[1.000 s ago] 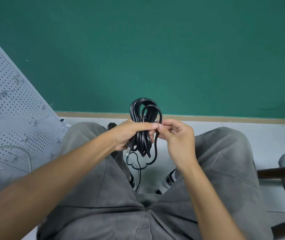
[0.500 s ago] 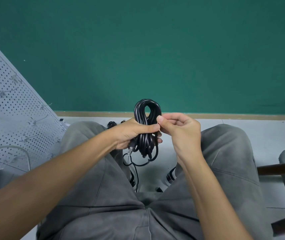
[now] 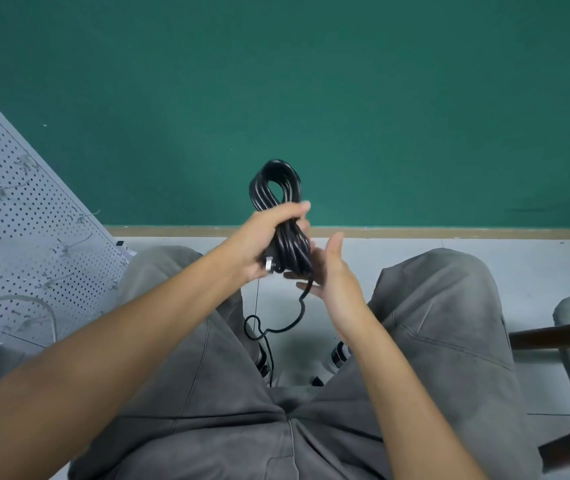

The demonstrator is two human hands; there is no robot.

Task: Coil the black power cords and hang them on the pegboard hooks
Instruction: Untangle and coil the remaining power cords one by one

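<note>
Right hand [image 3: 332, 275] released, cord coil [image 3: 283, 216] raised

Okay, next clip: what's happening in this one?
A seated person is bundling a black power cord. The left hand grips the coiled bundle around its middle, a plug showing at the hand's lower edge. The right hand is open beside the coil, with the loose tail trailing past it toward the floor. The pegboard leans at the left; this coil is not hung yet.
</note>
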